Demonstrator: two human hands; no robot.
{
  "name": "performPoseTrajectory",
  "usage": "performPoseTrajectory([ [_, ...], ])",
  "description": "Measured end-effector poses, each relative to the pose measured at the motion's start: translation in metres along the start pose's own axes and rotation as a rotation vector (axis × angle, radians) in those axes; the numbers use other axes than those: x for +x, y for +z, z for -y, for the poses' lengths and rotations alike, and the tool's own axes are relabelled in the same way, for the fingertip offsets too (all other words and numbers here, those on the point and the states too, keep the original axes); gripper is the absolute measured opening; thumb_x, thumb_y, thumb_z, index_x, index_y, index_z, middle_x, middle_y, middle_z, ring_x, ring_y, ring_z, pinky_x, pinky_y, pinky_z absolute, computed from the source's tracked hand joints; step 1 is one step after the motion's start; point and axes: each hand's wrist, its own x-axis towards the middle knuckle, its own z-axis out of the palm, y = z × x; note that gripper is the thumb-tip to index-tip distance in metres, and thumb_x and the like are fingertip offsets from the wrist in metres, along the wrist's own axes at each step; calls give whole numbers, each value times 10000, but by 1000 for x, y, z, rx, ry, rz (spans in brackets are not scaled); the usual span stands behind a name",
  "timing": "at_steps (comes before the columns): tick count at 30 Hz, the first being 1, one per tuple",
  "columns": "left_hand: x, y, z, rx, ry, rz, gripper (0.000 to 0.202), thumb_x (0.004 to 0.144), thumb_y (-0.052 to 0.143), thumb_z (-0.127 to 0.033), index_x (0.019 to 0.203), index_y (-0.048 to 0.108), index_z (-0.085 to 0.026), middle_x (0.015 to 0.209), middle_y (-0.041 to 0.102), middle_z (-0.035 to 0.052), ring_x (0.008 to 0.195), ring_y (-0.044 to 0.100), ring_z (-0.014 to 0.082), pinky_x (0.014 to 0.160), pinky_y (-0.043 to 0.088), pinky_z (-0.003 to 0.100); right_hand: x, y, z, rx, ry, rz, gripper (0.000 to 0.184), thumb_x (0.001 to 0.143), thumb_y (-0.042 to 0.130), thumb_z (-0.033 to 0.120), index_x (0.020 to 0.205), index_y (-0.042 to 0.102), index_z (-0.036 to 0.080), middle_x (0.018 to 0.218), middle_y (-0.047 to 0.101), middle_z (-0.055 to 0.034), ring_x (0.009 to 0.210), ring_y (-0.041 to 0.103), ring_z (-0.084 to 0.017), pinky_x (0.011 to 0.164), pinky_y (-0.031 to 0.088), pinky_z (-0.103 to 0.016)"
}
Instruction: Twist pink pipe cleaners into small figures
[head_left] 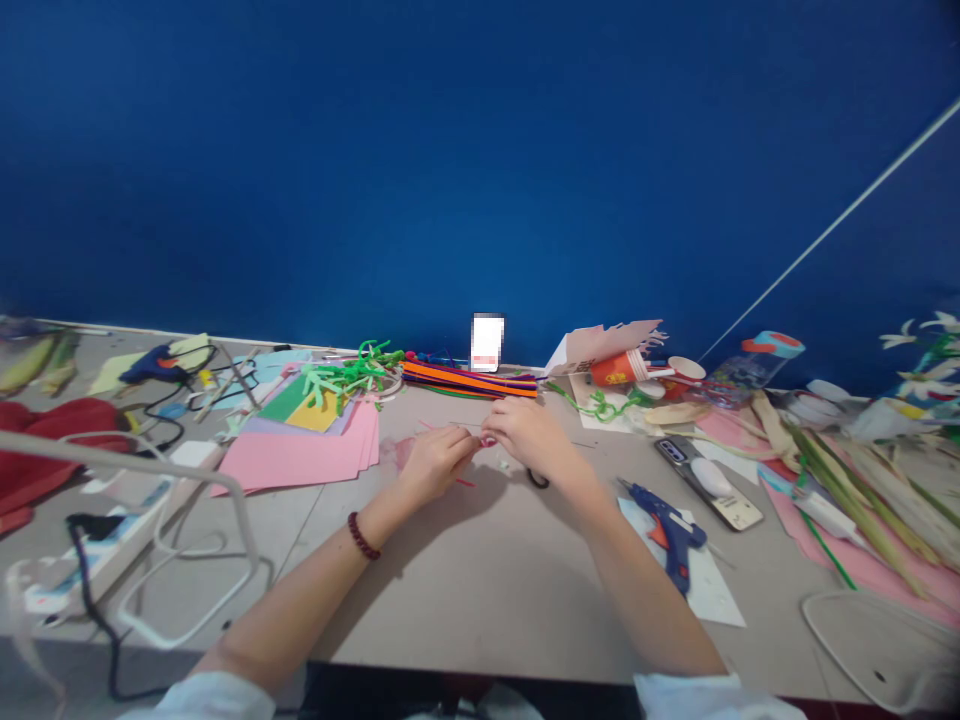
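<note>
Above the middle of the table, my left hand (435,462) and my right hand (523,437) meet almost fingertip to fingertip. Both are closed in a pinch on a small pink-red piece (488,441) that shows between them. Fingers cover most of it, so its kind cannot be made out. Thin pink-red strips (465,483) lie by the left hand. A small black loop (537,480) is on the table under the right hand. Just beyond the hands lies a bundle of orange and purple pipe cleaners (472,381).
A phone (487,343) leans upright against the blue wall. Pink paper sheets (292,462) and green pipe cleaners (352,372) lie left; a power strip (142,520) with cables is farther left. At right are a blue glue gun (675,540), another phone (709,483) and red paper cups (619,371).
</note>
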Motion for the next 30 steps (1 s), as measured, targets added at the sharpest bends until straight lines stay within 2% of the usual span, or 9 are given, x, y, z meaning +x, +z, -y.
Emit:
performPoseTrajectory([
  [4,1,-1,-3,-76,15,-45,178,904,429,-198,947,600,-181,748,610,51,716,570,153,633,429,263,0,2,-9,211,10,-20,197,876,516,186,819,704,193,867,673,-56,848,571,-168,707,377,-258],
  [7,2,-3,-7,-145,-12,-113,145,891,454,-187,914,597,-179,770,632,54,724,579,151,649,443,263,1,9,-16,408,70,15,212,866,503,177,804,705,195,832,694,-33,790,592,-150,675,391,-238],
  [10,3,-5,-9,-222,-72,-173,143,884,460,-166,945,589,-181,821,645,59,759,585,151,674,453,265,3,20,-19,548,127,50,219,858,486,172,779,691,181,776,696,-22,734,599,-140,646,395,-224],
  [12,3,-6,-10,-262,-147,-216,146,885,458,-164,955,584,-182,815,635,51,752,579,146,668,449,260,5,27,-16,580,139,25,228,856,464,150,772,674,176,764,689,-18,726,602,-134,649,396,-218],
  [16,4,-7,-7,-313,-319,-285,123,888,460,-182,905,581,-173,749,580,21,671,532,125,624,425,242,8,37,-2,459,177,-47,233,896,420,189,856,650,198,831,688,-24,778,608,-147,672,387,-229],
  [20,4,-7,-3,-290,-411,-310,137,892,456,-195,926,586,-171,743,564,11,656,514,118,620,416,236,7,38,14,271,161,-9,282,946,367,316,957,631,218,891,687,-61,788,618,-178,661,376,-252],
  [24,5,-9,-2,-189,-387,-266,156,899,439,-188,918,594,-179,770,595,23,706,548,130,640,416,238,5,27,22,137,149,16,302,951,342,288,970,632,202,878,684,-86,758,611,-191,646,365,-266],
  [30,5,-10,-3,-16,-251,-180,180,906,417,-184,906,596,-175,767,611,45,710,559,150,635,407,255,1,7,20,97,129,6,270,940,405,275,889,658,196,839,679,-70,750,586,-182,624,340,-265],
])
